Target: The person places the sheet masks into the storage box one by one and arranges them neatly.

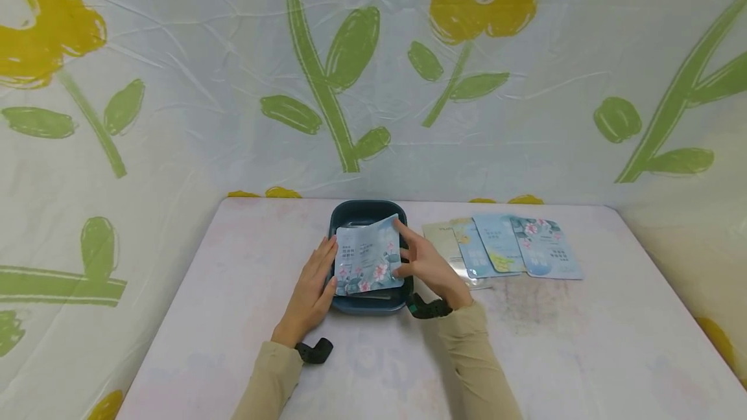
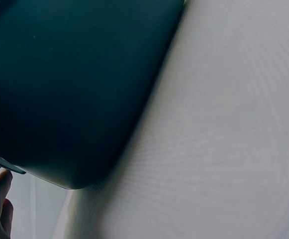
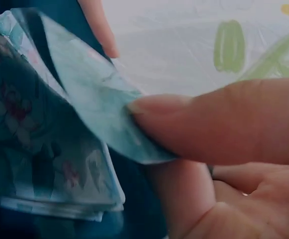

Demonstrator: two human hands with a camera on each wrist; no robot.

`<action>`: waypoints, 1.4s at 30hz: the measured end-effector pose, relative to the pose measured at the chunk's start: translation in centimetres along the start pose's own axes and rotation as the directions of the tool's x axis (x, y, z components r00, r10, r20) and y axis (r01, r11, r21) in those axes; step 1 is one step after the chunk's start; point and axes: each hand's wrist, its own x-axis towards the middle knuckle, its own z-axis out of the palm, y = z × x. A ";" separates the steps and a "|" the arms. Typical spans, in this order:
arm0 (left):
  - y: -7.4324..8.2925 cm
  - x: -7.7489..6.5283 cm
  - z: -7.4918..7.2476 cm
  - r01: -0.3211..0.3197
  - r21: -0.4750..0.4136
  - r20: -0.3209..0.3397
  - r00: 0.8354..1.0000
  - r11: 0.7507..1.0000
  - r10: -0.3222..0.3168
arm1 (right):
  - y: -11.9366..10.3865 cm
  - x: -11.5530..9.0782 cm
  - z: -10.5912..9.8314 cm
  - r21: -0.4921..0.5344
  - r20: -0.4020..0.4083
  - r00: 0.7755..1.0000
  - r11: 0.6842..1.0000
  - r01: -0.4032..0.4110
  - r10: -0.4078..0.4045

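A dark blue-green plastic bin (image 1: 369,308) holds several flat sachets, the upper ones pale blue with pink flowers. My right hand (image 1: 430,264) pinches a flowered sachet (image 1: 379,255) between thumb and fingers at its right edge; in the right wrist view its corner (image 3: 102,94) bends up, above a stack of sachets (image 3: 45,169). My left hand (image 1: 313,282) lies along the bin's left side, fingers extended, fingertips at the rim and the sachets' left edge. The left wrist view is mostly filled by the bin's outer wall (image 2: 74,89), with a few fingers at the lower left.
Right of the bin, several sachets lie fanned out on the white table (image 1: 560,355): a beige one (image 1: 440,238), two light blue ones, and a flowered one (image 1: 548,248) farthest right. A flower-printed cloth (image 1: 408,154) hangs behind the table.
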 end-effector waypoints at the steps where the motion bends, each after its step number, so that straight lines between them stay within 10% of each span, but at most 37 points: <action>1: 0.0 0.0 0.0 -0.002 -0.002 -0.001 1.000 1.000 0.002 | -0.1 0.2 0.2 0.004 0.012 1.000 1.000 -0.007 0.007; 14: -0.2 0.0 0.1 -0.025 -0.021 -0.014 1.000 0.999 0.025 | 0.4 1.3 1.3 -0.147 -0.045 0.997 0.987 -0.069 0.063; 25: -0.1 0.1 0.0 0.017 -0.004 0.013 1.000 1.000 -0.017 | 0.4 1.9 1.7 -0.027 -0.058 0.994 0.995 -0.095 0.093; 30: -0.1 0.0 0.0 0.035 0.007 0.023 0.999 0.999 -0.035 | -0.2 2.2 2.6 -0.198 -0.110 0.986 0.969 -0.146 0.126; 34: -0.1 0.0 0.0 0.033 0.001 0.022 0.999 0.999 -0.033 | -0.3 2.9 3.6 -0.439 -0.094 0.988 0.886 -0.151 0.121; 42: -0.3 0.0 0.1 -0.006 -0.020 0.001 1.000 1.000 0.006 | -0.6 4.4 6.1 -0.758 -0.079 0.974 0.622 -0.198 0.214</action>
